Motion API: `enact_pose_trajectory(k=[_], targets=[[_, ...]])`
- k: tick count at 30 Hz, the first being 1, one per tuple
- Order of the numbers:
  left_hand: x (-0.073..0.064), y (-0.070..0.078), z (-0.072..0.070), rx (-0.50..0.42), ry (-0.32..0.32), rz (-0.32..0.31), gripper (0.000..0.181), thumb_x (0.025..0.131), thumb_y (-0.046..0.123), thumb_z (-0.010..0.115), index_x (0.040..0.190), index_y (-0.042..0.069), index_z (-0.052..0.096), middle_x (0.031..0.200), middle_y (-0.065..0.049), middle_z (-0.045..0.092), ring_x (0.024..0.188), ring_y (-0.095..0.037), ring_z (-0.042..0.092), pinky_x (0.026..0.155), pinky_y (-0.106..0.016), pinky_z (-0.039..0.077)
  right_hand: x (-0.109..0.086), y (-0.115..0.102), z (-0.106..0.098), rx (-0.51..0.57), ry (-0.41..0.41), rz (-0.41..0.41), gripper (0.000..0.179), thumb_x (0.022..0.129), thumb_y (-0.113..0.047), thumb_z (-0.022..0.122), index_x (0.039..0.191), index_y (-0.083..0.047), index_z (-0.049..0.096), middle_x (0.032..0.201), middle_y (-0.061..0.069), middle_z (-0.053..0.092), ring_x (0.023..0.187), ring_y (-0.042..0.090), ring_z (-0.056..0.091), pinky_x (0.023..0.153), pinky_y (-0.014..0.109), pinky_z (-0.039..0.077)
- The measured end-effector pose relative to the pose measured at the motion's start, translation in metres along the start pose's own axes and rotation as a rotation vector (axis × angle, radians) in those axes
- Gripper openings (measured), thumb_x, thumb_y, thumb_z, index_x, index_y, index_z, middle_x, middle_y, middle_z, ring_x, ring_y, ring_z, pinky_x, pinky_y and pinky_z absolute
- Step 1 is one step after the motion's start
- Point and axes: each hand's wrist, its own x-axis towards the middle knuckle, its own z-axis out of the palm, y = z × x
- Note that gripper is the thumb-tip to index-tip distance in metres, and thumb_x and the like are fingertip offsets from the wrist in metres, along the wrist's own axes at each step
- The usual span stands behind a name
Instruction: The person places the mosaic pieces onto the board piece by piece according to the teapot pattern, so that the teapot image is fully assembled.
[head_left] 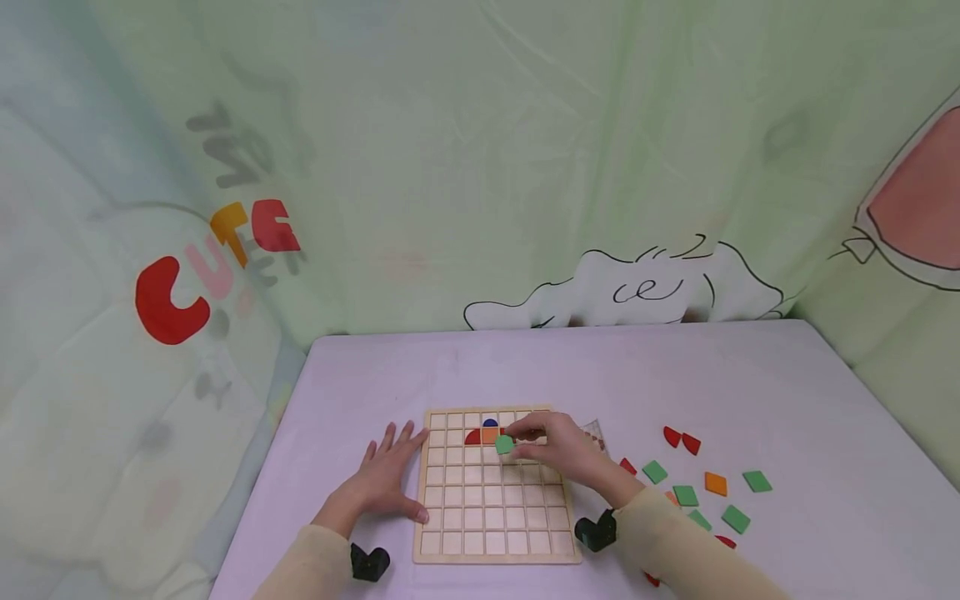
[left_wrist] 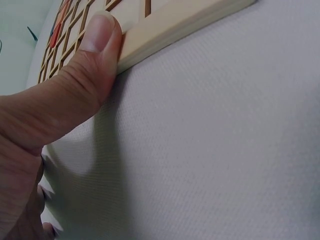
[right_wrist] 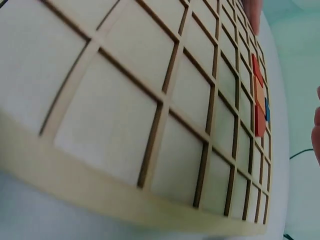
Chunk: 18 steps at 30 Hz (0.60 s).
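Observation:
A wooden grid board lies on the table. In its far rows sit a blue piece, an orange square and a red quarter-round piece; another red piece shows on the orange one's other side in the right wrist view. My right hand pinches a green square tile between thumb and fingers, over the grid beside the orange square. With fingers spread, my left hand rests at the board's left edge, its thumb pressing on the frame.
Right of the board, loose green tiles, an orange tile and red pieces lie scattered on the lilac tablecloth. A printed card is partly hidden behind my right hand. A printed curtain hangs behind the table.

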Motion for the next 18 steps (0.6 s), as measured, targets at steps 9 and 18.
enact_pose_trajectory(k=[9, 18], targets=[[0.003, -0.004, 0.004, 0.009, 0.001, -0.003, 0.129, 0.057, 0.047, 0.099, 0.162, 0.016, 0.03, 0.172, -0.015, 0.018, 0.16, -0.043, 0.003, 0.126, -0.068, 0.006, 0.013, -0.004, 0.027, -0.017, -0.025, 0.056, 0.026, 0.087, -0.01, 0.081, 0.111, -0.001, 0.075, 0.107, 0.009, 0.077, 0.096, 0.021, 0.071, 0.083, 0.028, 0.059], [0.004, -0.006, 0.006, 0.001, 0.011, 0.0, 0.13, 0.056, 0.047, 0.099, 0.162, 0.016, 0.03, 0.172, -0.015, 0.018, 0.16, -0.042, 0.003, 0.126, -0.068, 0.005, 0.027, -0.01, 0.05, -0.139, -0.012, 0.108, 0.02, 0.085, -0.012, 0.082, 0.104, -0.005, 0.077, 0.102, 0.006, 0.077, 0.094, 0.019, 0.07, 0.086, 0.04, 0.06]])
